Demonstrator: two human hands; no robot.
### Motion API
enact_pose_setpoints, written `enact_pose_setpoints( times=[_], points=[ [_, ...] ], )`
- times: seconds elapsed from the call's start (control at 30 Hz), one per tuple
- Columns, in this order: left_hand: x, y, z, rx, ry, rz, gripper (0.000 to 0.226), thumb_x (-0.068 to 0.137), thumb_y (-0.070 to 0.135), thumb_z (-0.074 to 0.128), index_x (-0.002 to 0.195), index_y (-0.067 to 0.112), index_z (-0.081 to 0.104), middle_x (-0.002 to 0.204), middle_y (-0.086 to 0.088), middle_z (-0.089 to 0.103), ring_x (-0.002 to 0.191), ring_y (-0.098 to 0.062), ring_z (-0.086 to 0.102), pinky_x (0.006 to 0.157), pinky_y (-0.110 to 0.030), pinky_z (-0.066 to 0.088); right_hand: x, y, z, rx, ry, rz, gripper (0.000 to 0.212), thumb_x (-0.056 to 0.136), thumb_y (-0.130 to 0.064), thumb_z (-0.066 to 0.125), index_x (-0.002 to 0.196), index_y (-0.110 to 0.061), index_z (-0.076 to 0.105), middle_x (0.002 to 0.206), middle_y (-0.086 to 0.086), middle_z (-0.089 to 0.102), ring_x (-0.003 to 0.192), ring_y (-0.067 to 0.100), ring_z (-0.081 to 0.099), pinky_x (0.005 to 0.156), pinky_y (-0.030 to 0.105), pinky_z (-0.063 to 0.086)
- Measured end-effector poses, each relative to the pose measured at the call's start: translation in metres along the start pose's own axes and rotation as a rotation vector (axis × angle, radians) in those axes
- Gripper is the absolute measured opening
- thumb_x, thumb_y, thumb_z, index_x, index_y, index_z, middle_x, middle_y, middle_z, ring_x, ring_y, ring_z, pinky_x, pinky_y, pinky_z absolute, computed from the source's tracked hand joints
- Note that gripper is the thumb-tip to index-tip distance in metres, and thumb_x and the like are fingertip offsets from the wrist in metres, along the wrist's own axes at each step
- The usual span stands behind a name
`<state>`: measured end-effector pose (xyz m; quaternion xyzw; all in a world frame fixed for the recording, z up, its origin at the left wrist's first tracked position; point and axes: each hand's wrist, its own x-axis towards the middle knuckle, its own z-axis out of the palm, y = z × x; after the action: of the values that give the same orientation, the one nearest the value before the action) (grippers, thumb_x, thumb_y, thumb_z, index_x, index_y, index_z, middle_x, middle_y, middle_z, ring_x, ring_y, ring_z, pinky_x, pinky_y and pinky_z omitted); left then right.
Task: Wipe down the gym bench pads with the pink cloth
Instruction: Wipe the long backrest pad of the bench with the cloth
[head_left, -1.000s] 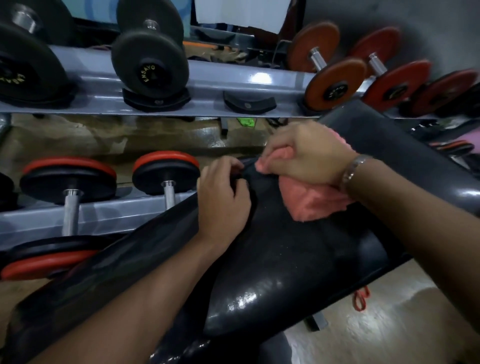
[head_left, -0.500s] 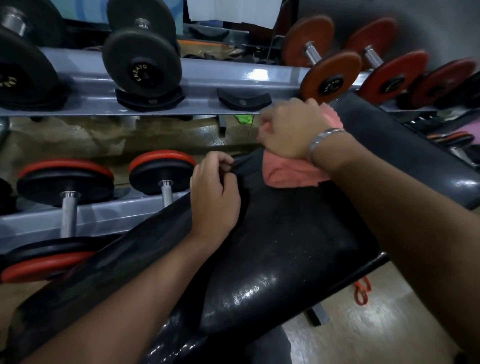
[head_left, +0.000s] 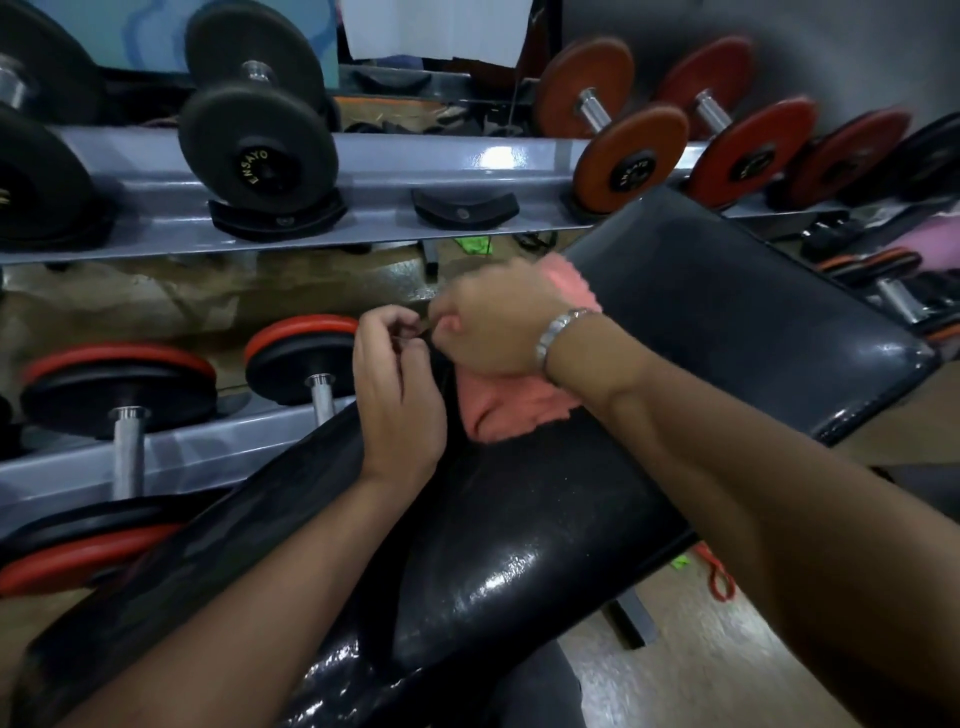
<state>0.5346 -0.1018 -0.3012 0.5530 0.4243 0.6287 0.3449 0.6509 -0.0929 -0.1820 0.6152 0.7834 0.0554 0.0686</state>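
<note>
Two glossy black bench pads run diagonally: the left pad (head_left: 218, 545) from the lower left, the right pad (head_left: 727, 332) toward the upper right. A pink cloth (head_left: 511, 413) lies bunched where they meet, near the far edge. My right hand (head_left: 498, 325), with a metal bracelet on its wrist, grips the cloth and presses it onto the pad. My left hand (head_left: 400, 395) lies on the left pad beside it, its fingers curled over the pad's far edge and almost touching the right hand.
A grey two-tier dumbbell rack (head_left: 395, 171) stands right behind the bench. Black dumbbells (head_left: 260, 150) and red ones (head_left: 631, 161) fill the top tier, red-rimmed ones (head_left: 306, 358) the lower. The floor (head_left: 727, 675) at the lower right holds a bench leg and a red cord.
My right hand slid the cloth away along the pad, then back toward my left hand at the far edge. My left hand stayed at the edge.
</note>
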Motion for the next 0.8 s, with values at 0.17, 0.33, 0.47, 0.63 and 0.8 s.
enact_pose_setpoints(
  times=[0.17,0.33,0.47,0.63,0.8],
  points=[
    [0.002,0.001,0.001,-0.089,0.055,-0.012,0.019,0.096,0.018,0.042,0.109,0.017,0.057,0.110,-0.004,0.058,0.107,-0.031,0.055,0.098,-0.053,0.047,0.012,0.006,-0.003,0.226,-0.003,0.026,0.022,0.093,-0.045,0.056,0.087,-0.030,0.071,0.094,-0.007,0.070,0.096,0.022,0.064,0.092,0.039,0.048],
    [0.005,0.005,-0.002,-0.240,0.118,-0.026,0.019,0.094,0.015,0.042,0.106,0.017,0.056,0.105,-0.003,0.056,0.097,-0.013,0.055,0.086,-0.031,0.046,0.004,-0.025,0.013,0.114,-0.012,-0.062,0.021,0.097,-0.038,0.052,0.107,-0.037,0.071,0.084,-0.009,0.058,0.097,0.023,0.064,0.076,0.033,0.039],
    [0.012,0.024,-0.011,-0.291,0.206,-0.085,0.020,0.092,0.011,0.040,0.102,0.018,0.057,0.103,0.000,0.058,0.090,-0.003,0.055,0.080,-0.014,0.042,0.000,-0.025,0.008,0.204,0.016,-0.051,0.013,0.092,-0.038,0.061,0.096,-0.035,0.073,0.105,-0.010,0.071,0.108,0.020,0.062,0.083,0.031,0.033],
    [0.015,0.017,-0.055,-0.199,0.177,-0.109,0.020,0.094,0.012,0.042,0.093,0.023,0.059,0.095,0.003,0.060,0.087,-0.006,0.055,0.081,-0.019,0.043,-0.003,-0.054,0.031,0.084,0.144,-0.032,0.020,0.092,-0.039,0.054,0.104,-0.033,0.068,0.111,-0.003,0.073,0.108,0.027,0.065,0.090,0.036,0.036],
    [-0.008,-0.007,-0.106,-0.098,0.169,-0.260,0.026,0.100,-0.005,0.045,0.087,0.012,0.060,0.087,0.004,0.062,0.077,0.003,0.059,0.078,-0.017,0.046,-0.028,-0.081,0.036,0.646,0.098,0.058,0.008,0.081,-0.047,0.078,0.087,-0.041,0.079,0.090,-0.023,0.076,0.092,0.000,0.069,0.080,0.017,0.044]
  ],
)
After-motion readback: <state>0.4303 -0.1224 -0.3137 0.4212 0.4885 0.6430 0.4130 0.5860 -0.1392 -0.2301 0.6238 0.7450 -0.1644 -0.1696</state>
